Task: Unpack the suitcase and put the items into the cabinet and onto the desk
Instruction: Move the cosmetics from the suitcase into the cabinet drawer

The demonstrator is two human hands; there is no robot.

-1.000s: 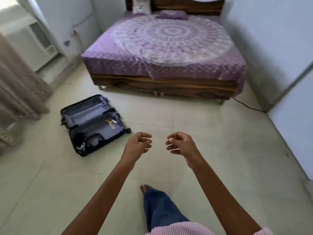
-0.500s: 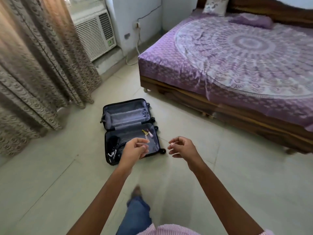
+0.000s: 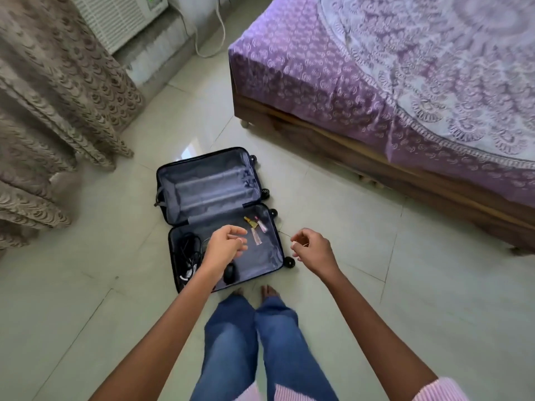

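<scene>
– Tiled floor beside bed (image 3: pixel 318 82), curtain (image 3: pixel 58 96) at left. Suitcase (image 3: pixel 208 183) lies open and flat, just beyond the feet. Contents?
– Far half shows only lining. Near half: cables (image 3: pixel 188 250), mouse (image 3: pixel 229 272), small bottles (image 3: pixel 256 225).
– Hands?
– Left hand (image 3: pixel 225 247) over near half, right hand (image 3: pixel 314 250) just right of the case. Both have fingers loosely curled, holding nothing.
– Progress?
– Likely late: few items to carry. Cabinet and desk out of view.

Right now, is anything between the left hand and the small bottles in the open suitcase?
Nothing visible does. The suitcase lies open on the floor with no cover over its near half. The left hand hovers above that half, and the small bottles lie uncovered just beyond it.
</scene>
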